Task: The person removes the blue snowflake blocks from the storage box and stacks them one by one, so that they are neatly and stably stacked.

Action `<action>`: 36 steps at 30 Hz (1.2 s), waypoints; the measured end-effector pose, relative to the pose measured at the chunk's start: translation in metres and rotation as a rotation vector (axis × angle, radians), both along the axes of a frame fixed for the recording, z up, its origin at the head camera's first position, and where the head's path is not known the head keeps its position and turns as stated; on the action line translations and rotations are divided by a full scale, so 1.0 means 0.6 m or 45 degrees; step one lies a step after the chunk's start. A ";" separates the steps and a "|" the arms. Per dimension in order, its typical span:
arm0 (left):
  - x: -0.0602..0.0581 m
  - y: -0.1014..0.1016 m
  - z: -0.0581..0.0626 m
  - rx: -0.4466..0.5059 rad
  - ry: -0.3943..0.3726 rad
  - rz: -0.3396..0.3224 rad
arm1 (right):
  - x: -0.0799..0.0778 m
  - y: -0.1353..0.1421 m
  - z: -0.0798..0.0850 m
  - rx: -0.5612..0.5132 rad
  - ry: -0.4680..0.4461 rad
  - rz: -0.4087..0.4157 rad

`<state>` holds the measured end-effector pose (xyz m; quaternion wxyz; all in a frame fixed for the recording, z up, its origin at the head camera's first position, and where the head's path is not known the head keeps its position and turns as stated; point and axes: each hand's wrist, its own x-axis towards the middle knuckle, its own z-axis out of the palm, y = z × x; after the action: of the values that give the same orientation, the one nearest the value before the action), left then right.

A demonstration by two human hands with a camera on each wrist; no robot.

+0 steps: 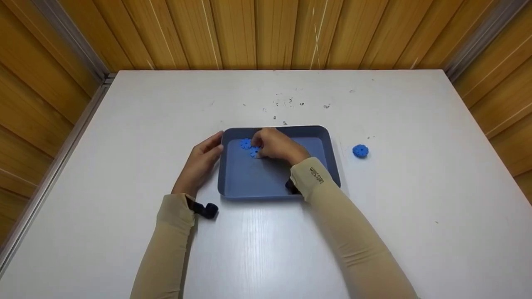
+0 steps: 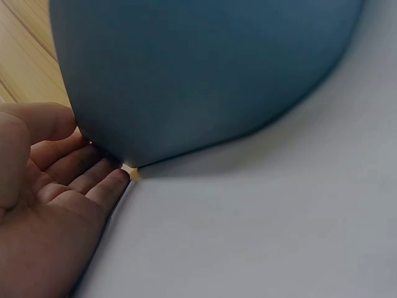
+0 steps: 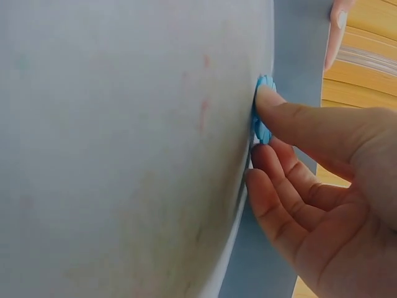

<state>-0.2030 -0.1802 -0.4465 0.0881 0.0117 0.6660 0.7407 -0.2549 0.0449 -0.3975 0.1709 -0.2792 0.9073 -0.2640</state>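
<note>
My right hand point(image 1: 274, 145) reaches into the grey-blue tray point(image 1: 266, 195). Its thumb and finger pinch a blue notched disc point(image 1: 254, 153) low over the tray floor; the thumb covers part of that disc point(image 3: 264, 127) in the right wrist view. Another blue notched disc, with a small centre hole point(image 1: 245, 143), lies right beside it near the tray's far left corner. My left hand point(image 1: 199, 162) rests against the outside of the tray's left wall, fingers stretched along it. In the left wrist view, the fingertips point(image 2: 116, 180) meet the tray's lower edge point(image 2: 186, 152).
On the white table point(image 1: 415, 187), to the right of the tray, sits a small stack of blue notched discs point(image 1: 360, 151). Dark specks mark the tabletop beyond the tray. Wood-look panels point(image 1: 274, 33) close off the back and both sides.
</note>
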 end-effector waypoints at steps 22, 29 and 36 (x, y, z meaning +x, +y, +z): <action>-0.001 0.000 -0.001 0.038 -0.017 0.004 | 0.018 0.038 0.020 -0.101 -0.010 0.026; -0.001 -0.001 -0.001 0.041 -0.027 0.007 | 0.022 0.052 0.027 -0.098 -0.014 0.021; 0.002 0.000 0.003 0.035 -0.016 -0.011 | 0.024 0.071 0.042 -0.086 0.002 0.028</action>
<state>-0.2018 -0.1805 -0.4444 0.0953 0.0109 0.6550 0.7495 -0.2402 0.0876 -0.3721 0.1634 -0.2950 0.8949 -0.2923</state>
